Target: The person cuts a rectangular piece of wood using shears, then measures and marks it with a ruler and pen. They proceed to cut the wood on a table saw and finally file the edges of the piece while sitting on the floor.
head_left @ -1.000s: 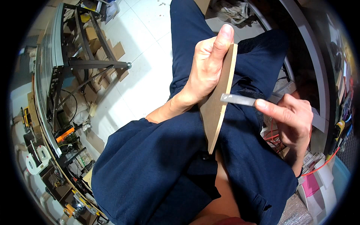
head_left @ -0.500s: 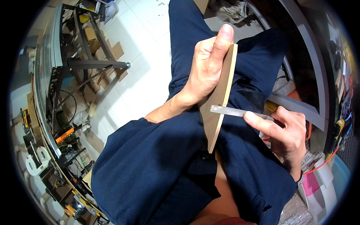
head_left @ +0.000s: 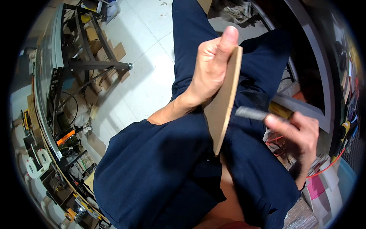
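Person seated, dark blue trousers (head_left: 160,168), looking down at own lap.

Left hand (head_left: 209,70) is clamped on a thin flat tan wooden board (head_left: 225,107). Board stands on edge, nearly upright, tilted slightly, running from above the knees down toward the lap. Thumb (head_left: 228,38) lies straight along the board's upper edge, pointing away from the body. The other left fingers wrap the board's left face; their tips are hidden behind the hand. Lower end of the board sits between the thighs, touching the trouser fabric.

Right hand (head_left: 299,133) is to the right of the board, fingers closed together around a slim grey metal rod-like tool (head_left: 249,113). Tool is motion-blurred, can't tell its exact kind. It sticks out leftward from the fingertips; its free end is just beside the board's right face at mid-length. Can't tell whether it actually touches.

Around them: white tiled floor (head_left: 141,61) on the left, a black metal frame table (head_left: 76,65) with brown cardboard pieces (head_left: 114,53) under it. A cluttered workbench edge (head_left: 45,126) curves along the left rim. On the right a yellow object (head_left: 280,110) sits behind the right hand, orange cable (head_left: 324,168) and a pink box (head_left: 314,189) lower right.
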### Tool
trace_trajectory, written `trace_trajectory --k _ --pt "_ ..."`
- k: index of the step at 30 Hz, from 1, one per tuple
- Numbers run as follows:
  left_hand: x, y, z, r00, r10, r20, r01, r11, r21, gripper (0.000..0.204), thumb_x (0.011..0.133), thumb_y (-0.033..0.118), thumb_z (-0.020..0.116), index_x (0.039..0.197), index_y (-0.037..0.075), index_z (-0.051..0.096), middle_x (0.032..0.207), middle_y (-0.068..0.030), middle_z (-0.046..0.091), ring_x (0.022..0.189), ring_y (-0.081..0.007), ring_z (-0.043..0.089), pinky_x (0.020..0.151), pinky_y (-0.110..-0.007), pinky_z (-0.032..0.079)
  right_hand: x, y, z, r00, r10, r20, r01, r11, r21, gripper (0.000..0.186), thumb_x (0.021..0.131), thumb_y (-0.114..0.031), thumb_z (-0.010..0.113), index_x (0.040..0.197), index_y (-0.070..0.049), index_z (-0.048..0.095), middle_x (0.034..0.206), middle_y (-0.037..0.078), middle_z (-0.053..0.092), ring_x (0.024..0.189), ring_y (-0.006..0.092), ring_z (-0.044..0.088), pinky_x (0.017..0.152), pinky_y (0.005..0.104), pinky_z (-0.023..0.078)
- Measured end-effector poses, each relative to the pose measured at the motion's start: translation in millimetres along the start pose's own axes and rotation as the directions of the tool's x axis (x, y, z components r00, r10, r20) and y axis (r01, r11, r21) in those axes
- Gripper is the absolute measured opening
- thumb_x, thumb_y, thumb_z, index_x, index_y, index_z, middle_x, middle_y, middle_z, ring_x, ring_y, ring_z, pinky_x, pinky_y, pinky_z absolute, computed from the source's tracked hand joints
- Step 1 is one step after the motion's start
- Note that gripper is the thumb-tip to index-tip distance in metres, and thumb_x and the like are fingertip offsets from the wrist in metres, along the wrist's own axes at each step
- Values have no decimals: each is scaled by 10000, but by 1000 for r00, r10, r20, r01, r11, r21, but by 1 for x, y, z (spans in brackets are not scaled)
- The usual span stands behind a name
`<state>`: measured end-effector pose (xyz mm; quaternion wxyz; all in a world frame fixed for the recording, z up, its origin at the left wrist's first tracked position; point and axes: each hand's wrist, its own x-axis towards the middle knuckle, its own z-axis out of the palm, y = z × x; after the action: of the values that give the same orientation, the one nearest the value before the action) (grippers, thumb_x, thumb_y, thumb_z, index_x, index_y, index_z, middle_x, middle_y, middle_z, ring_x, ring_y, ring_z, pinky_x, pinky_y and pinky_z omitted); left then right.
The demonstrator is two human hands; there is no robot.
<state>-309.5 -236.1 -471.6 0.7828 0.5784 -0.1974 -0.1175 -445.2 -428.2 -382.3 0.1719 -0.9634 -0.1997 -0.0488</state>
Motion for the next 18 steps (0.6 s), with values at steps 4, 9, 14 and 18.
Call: trace_trajectory --k 4,9,14,18 --pt "24 0 -13 999 26 -47 -30 997 -69 604 981 531 375 570 93 442 516 43 380 482 -43 336 490 -210 301 -15 42 -7 958 31 -285 66 944 322 392 742 20 625 1128 -38 662 571 28 426 486 131 380 481 267 300" --pt "69 -15 -31 974 90 210 -22 952 -306 602 995 542 281 561 133 361 532 27 332 520 -93 325 549 -233 316 -16 46 26 933 154 -326 54 835 547 402 932 27 489 1333 40 459 1163 148 601 988 150 583 836 229 431" --pt "125 -4 -54 617 284 734 545 519 -659 626 1005 525 171 563 170 437 560 27 432 579 -114 442 685 -278 408 22 32 51 845 423 -327 -119 745 657 486 938 -80 543 1382 23 375 1012 19 558 708 44 405 654 180 321" --pt "147 -5 -25 346 471 811 788 323 -524 593 1016 466 168 633 174 515 603 47 473 618 -97 462 705 -273 405 42 34 66 777 548 -310 -81 576 814 397 918 -83 587 1278 32 467 731 -56 421 586 11 336 523 161 218"
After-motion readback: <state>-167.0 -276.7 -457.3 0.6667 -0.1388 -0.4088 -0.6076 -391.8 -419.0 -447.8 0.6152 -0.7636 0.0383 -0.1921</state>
